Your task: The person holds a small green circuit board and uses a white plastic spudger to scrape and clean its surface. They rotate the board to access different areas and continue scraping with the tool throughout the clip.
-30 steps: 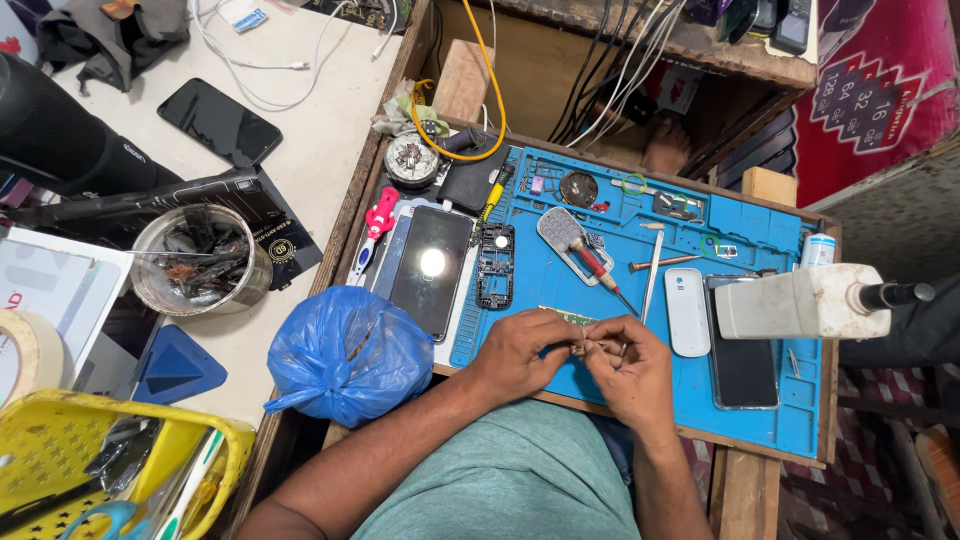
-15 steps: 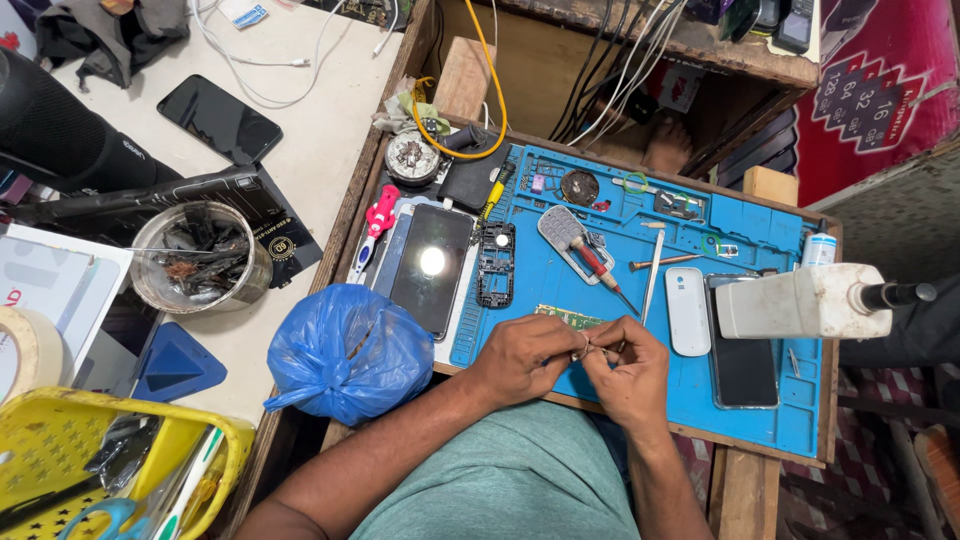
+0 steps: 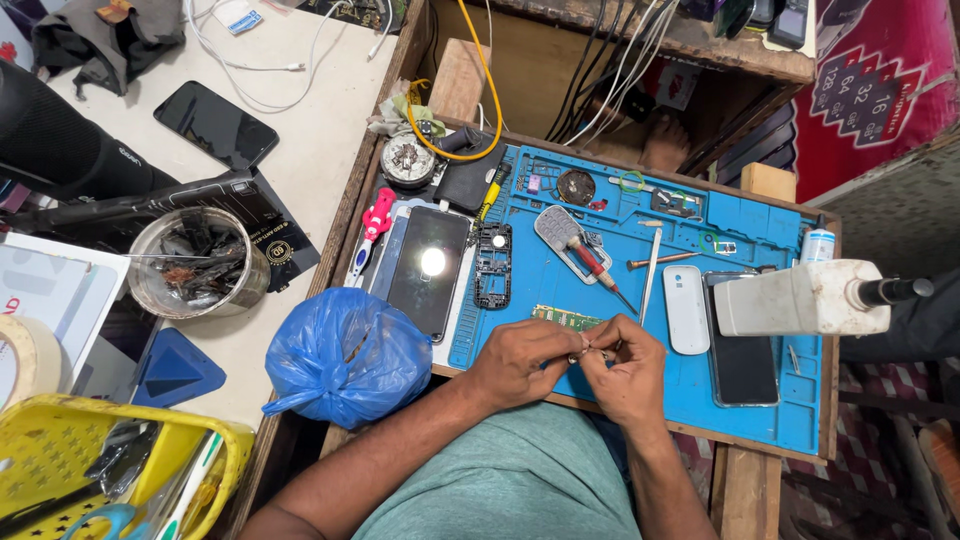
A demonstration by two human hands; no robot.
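Over the crowded blue rubber work mat (image 3: 560, 290) on the wooden bench, the left hand (image 3: 523, 360) and right hand (image 3: 627, 370) met, pinching a tiny metal part (image 3: 582, 352) near the mat's front edge, beside the crumpled blue plastic bag (image 3: 345, 365).

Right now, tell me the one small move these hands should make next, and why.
Probably lower the tiny part toward the green circuit board. The left hand and right hand pinch it together just above the blue mat, with the board lying directly beyond the fingertips. What the part is, I cannot tell.
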